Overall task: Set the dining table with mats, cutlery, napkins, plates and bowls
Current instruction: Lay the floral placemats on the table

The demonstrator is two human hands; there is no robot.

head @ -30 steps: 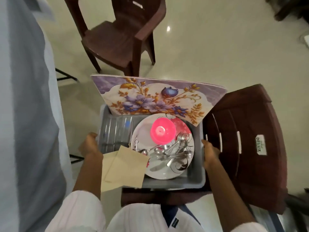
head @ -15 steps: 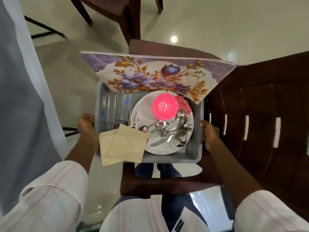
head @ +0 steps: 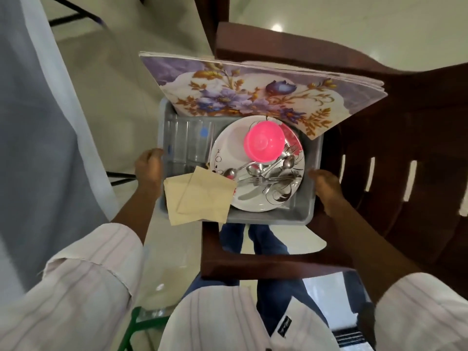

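Note:
I carry a grey plastic tub [head: 291,217] between both hands. My left hand [head: 149,166] grips its left rim and my right hand [head: 325,186] grips its right rim. Inside lies a white plate [head: 230,145] with a pink bowl [head: 264,142] on it and a heap of steel cutlery [head: 269,173]. Beige napkins [head: 200,196] hang over the tub's near left corner. A stack of floral place mats [head: 253,95] leans across the tub's far side. Clear glasses [head: 186,143] lie in the tub's left half.
A dark brown plastic chair [head: 395,158] stands right under and to the right of the tub. A table draped in a pale blue cloth [head: 38,117] fills the left side. Glossy cream floor tiles [head: 354,26] spread beyond.
The tub has come over the brown chair, which now fills the right side. The second chair at the back has slipped out of view. Both hands keep their hold.

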